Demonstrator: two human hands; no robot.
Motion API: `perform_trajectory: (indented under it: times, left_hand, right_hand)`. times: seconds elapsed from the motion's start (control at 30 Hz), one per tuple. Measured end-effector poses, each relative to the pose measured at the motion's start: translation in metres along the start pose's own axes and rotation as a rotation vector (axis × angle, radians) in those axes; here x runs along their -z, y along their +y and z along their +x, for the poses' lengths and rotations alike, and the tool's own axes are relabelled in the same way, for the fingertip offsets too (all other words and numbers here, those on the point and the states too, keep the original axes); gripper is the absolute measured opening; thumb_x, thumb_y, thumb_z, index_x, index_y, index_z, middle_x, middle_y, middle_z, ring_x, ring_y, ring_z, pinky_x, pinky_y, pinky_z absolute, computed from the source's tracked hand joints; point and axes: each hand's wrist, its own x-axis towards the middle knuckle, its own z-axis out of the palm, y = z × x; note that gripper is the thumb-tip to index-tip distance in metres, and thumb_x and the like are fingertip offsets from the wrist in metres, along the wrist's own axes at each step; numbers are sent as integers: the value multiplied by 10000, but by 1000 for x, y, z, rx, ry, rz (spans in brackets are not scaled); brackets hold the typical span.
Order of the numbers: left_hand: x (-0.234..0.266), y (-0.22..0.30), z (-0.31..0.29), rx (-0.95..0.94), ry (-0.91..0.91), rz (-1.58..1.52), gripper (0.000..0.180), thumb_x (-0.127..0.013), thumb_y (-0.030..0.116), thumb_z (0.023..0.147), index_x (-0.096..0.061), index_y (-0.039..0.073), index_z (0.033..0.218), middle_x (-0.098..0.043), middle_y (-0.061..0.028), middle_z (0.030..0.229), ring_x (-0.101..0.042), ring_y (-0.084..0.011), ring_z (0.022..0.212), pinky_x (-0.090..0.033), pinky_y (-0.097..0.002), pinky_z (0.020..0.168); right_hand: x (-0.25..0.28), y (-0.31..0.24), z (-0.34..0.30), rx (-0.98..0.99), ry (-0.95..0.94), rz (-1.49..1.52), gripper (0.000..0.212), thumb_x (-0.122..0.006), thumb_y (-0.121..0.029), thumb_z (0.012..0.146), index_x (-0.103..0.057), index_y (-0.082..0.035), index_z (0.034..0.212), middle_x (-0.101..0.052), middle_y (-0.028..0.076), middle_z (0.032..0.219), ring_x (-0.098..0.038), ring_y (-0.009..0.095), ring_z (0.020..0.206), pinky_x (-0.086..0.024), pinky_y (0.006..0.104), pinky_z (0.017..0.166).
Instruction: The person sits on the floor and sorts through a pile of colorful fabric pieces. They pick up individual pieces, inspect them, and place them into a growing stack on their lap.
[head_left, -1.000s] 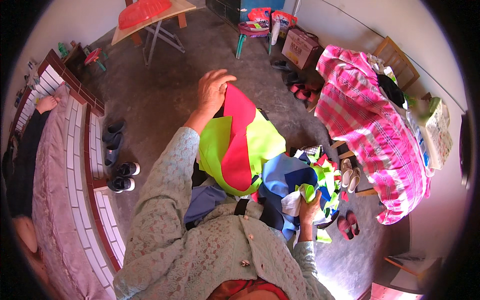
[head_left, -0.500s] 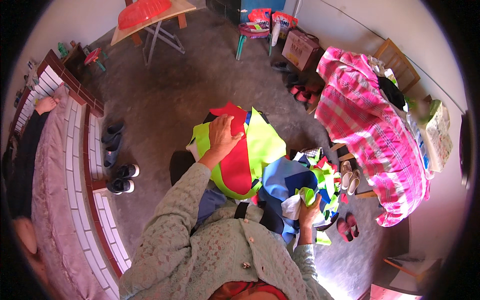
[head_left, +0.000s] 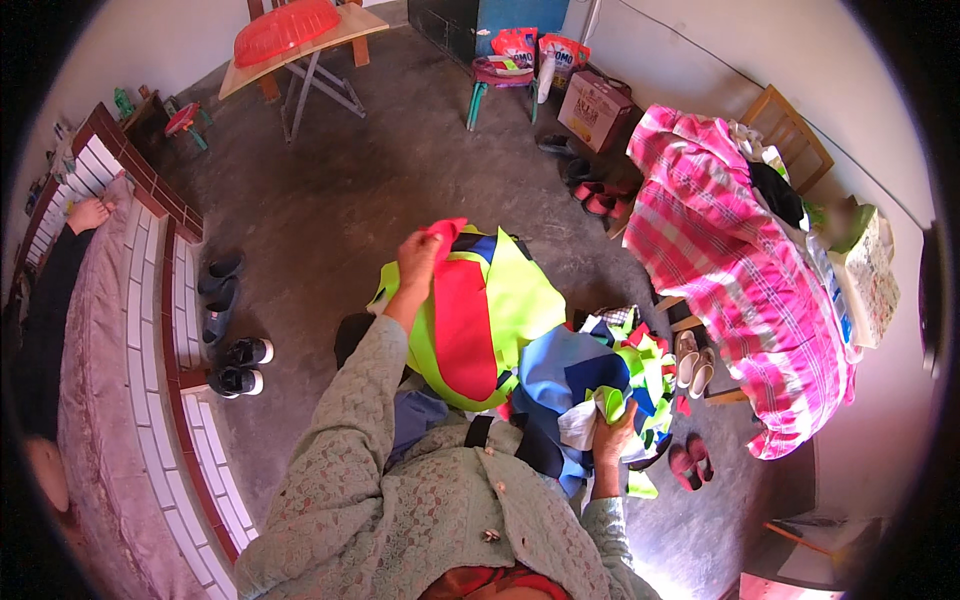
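Note:
My left hand (head_left: 416, 268) is closed on the upper end of a red fabric piece (head_left: 448, 232), pinching and raising it above the pile. Under it, yellow-green fabric (head_left: 525, 292) and a long red strip (head_left: 463, 335) spread over my lap area. My right hand (head_left: 612, 440) grips a small bundle of fabric scraps, with a white scrap (head_left: 577, 425) and a yellow-green scrap (head_left: 610, 403) showing at its fingers. Blue fabric (head_left: 552, 368) lies between the hands. Beyond the right hand is a heap of mixed scraps (head_left: 652, 365) in green, white, red and blue.
Pink plaid cloth (head_left: 720, 280) covers furniture at the right. Black shoes (head_left: 240, 366) and maroon shoes (head_left: 691, 461) stand on the floor. At the left, a person lies on a bed (head_left: 95, 430). A folding table (head_left: 300, 55) holding a red basin (head_left: 285, 30) stands at the back.
My left hand, spread over the red fabric before, has moved slightly left and closed on its upper end, lifting it. My right hand stays on its scraps. The view has shifted slightly.

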Motion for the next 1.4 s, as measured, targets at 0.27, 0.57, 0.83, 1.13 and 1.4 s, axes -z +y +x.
perform_trajectory:
  times: [0.27, 0.57, 0.83, 1.13, 1.4]
  left_hand:
    - [56, 0, -13, 529, 15, -207, 322, -645, 70, 756, -515, 59, 1050, -608, -70, 895, -623, -211, 786, -538, -364, 597]
    - [48, 24, -6, 102, 65, 965, 507, -733, 198, 666, -500, 95, 1104, -571, -115, 1046, -553, -315, 987, -477, -420, 810]
    - [27, 33, 8, -342, -127, 1336, 482, -695, 173, 659, -522, 141, 1108, -543, -59, 1051, -519, -261, 1006, -403, -430, 866]
    - [14, 13, 35, -572, -180, 1407, 74, -596, 194, 765, -666, 171, 772, -608, -28, 829, -561, -226, 873, -383, -396, 806]
    - [-8, 50, 61, -141, -329, 376, 263, -628, 260, 796, -635, -1, 832, -649, -103, 735, -615, -202, 687, -470, -322, 633]
  right_hand:
    - [1, -1, -1, 39, 4, 1, 522, -709, -130, 702, -437, -4, 1128, -574, 243, 929, -552, 446, 874, -446, 438, 736]
    - [4, -5, 0, -13, -43, -23, 550, -705, -143, 710, -428, -7, 1165, -574, 260, 963, -547, 458, 886, -438, 456, 745]
    - [3, -9, 1, -50, -33, -63, 502, -703, -157, 715, -435, 0, 1109, -563, 267, 933, -528, 471, 872, -429, 458, 723]
    - [0, 9, 0, -79, -52, -94, 670, -716, -193, 706, -405, 80, 1232, -559, 296, 1083, -551, 433, 991, -445, 427, 843]
    - [-5, 11, 0, 92, 70, -42, 430, -701, -180, 730, -459, -16, 1046, -560, 252, 817, -540, 467, 801, -425, 466, 656]
